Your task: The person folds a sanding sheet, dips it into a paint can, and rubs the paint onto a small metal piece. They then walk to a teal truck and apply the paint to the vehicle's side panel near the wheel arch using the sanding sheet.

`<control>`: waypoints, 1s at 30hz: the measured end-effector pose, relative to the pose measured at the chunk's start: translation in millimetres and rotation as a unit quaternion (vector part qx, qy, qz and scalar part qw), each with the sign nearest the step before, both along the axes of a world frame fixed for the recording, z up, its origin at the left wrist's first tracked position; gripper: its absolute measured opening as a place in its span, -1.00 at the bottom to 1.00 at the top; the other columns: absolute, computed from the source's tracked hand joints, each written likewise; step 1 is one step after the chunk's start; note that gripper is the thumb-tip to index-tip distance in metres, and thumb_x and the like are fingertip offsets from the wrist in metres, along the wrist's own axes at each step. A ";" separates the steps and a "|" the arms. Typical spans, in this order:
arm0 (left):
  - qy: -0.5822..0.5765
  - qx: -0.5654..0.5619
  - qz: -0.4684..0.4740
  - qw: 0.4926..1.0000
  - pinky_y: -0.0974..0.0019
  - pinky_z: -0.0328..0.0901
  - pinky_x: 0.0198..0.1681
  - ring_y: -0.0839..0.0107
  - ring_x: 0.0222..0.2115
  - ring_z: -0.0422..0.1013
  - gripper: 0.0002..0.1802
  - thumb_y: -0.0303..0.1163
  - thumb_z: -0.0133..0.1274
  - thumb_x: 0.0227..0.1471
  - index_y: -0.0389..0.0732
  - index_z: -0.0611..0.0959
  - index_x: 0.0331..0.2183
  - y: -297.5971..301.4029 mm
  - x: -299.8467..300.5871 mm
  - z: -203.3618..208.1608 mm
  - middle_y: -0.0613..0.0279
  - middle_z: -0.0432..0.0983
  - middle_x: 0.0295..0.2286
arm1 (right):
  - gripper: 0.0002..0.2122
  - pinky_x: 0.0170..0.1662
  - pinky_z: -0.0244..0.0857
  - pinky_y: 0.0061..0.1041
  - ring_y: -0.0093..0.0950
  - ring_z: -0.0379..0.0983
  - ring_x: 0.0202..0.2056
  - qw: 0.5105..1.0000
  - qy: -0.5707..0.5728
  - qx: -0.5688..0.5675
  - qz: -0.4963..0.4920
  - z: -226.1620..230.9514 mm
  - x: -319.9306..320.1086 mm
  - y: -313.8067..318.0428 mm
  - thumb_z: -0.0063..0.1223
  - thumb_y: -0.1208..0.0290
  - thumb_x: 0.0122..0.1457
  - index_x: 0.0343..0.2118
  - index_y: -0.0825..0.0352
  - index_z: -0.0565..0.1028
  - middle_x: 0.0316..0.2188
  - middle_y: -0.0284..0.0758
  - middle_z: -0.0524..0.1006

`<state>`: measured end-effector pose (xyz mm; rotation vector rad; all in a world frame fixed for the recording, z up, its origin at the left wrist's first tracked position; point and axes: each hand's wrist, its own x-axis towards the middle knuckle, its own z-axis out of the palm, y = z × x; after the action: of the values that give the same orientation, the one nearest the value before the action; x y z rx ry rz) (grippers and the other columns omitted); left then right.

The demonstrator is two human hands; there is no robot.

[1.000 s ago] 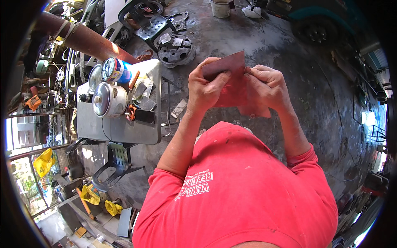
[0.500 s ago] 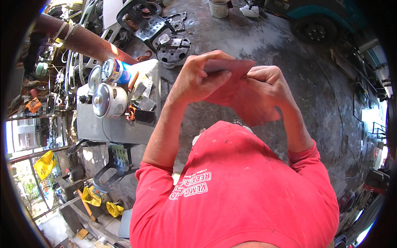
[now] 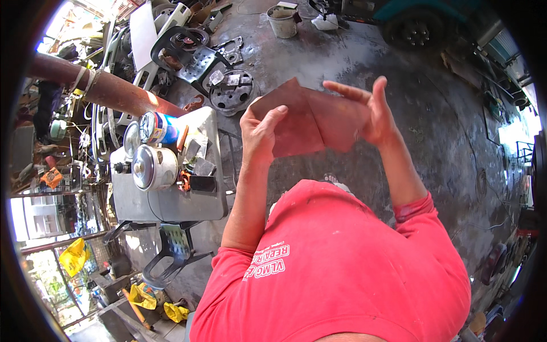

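My left hand (image 3: 260, 135) pinches the red-brown sheet (image 3: 299, 129), which runs long-ways to that hand's right, toward my right hand (image 3: 378, 115), fingers spread beside its far end.

Left forearm (image 3: 248, 205): bare; extended forward from the person's elbow, slanted slightly inward.
Left hand (image 3: 260, 135): pinch grip; thumb extended on top, fingers largely hidden beneath.
Right forearm (image 3: 403, 174): bare; extended forward, slanted inward.
Right hand (image 3: 380, 117): apart from left; digits spread, one directed leftward, one forward.
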<state>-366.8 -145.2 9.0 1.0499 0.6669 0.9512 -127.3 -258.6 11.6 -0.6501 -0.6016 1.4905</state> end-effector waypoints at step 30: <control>0.117 0.217 -0.129 0.960 0.34 0.51 0.01 0.50 -0.13 0.64 -0.62 -0.59 0.24 0.18 -0.31 0.71 0.06 -20.0 3.2 34.3 0.20 0.76 -0.13 | -0.72 0.03 0.44 -0.55 -0.68 0.51 -0.09 0.925 -0.371 -0.037 0.073 21.5 -20.9 -18.5 0.13 0.46 0.44 0.12 0.45 0.60 -0.14 -0.41 0.69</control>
<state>-363.6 -165.2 43.3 1.6169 0.5049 0.7646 -148.2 -277.1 33.1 -1.2717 -1.1937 1.3824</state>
